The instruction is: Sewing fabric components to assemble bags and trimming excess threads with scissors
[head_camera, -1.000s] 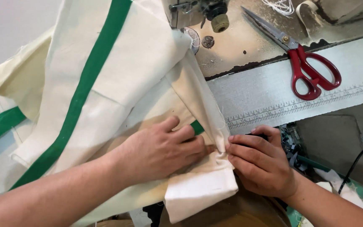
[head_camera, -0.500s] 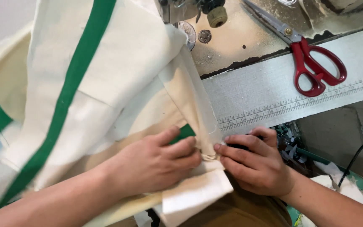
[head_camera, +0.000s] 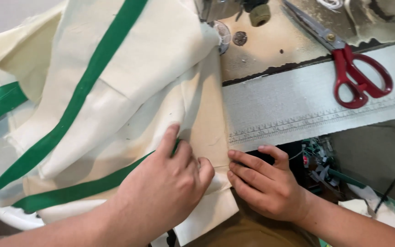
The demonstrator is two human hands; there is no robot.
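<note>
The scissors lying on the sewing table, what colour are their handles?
Red handles on the metal-bladed scissors, seen clearly in the head view, lying apart from both hands.
</note>
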